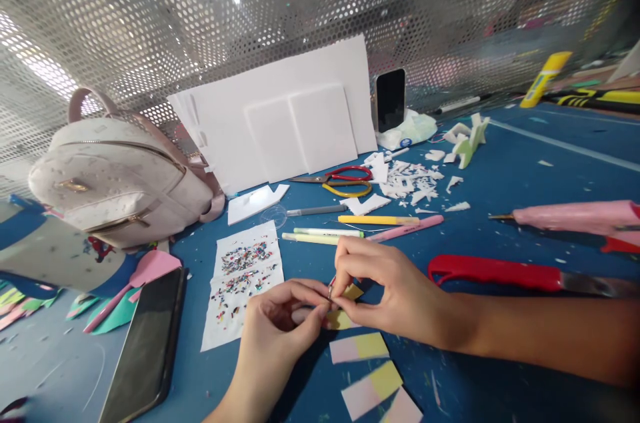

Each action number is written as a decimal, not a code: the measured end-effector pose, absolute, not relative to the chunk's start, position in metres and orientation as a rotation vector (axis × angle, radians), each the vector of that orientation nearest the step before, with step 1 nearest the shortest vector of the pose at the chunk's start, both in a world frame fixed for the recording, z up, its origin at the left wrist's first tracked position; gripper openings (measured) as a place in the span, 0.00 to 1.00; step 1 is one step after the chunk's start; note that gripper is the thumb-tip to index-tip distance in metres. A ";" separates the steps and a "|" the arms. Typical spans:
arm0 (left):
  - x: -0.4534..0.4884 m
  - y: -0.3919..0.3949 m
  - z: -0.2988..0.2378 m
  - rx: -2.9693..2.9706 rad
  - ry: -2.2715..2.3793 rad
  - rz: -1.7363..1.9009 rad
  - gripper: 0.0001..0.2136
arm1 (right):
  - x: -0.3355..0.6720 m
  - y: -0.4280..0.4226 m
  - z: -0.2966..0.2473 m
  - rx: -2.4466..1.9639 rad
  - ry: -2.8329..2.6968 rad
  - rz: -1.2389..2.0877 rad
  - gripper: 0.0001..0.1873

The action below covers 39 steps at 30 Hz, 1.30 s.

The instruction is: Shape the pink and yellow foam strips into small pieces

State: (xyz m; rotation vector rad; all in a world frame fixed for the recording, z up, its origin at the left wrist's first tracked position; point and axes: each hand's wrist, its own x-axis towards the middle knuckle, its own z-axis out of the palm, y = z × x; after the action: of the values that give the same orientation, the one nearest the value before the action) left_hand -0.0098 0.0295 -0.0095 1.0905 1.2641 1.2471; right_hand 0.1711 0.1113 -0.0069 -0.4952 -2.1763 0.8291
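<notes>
My left hand point(283, 319) and my right hand point(387, 283) meet over the blue table. Both are pinched, fingertips almost touching, around something small and thin that the fingers mostly hide. Just under them lies a yellow paper piece point(343, 321), partly covered. Closer to me are pink-and-yellow paper strips point(359, 347), with another strip point(373, 389) below. Left of my left hand, a white sheet point(215, 309) carries many tiny coloured bits point(245, 259). Beyond my right hand lie a yellow pen point(379, 219), a pink pen point(410, 227) and pale green pens point(327, 233).
Scissors point(345, 179) and white foam scraps point(413, 179) lie farther back. At right are a red-handled cutter point(495, 271) and a pink glue gun point(570, 216). A phone point(145, 343) and a backpack point(120, 176) stand left; white boards point(280, 116) lean on the perforated screen.
</notes>
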 end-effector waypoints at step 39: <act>-0.009 0.030 -0.015 1.197 1.272 1.307 0.04 | 0.169 0.114 -0.009 -0.409 -2.184 0.840 0.09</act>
State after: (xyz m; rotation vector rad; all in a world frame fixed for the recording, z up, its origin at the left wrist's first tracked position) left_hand -0.0090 0.0297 -0.0153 1.1968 1.2725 1.3073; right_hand 0.1693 0.1137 -0.0092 -0.4087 -2.1839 0.8399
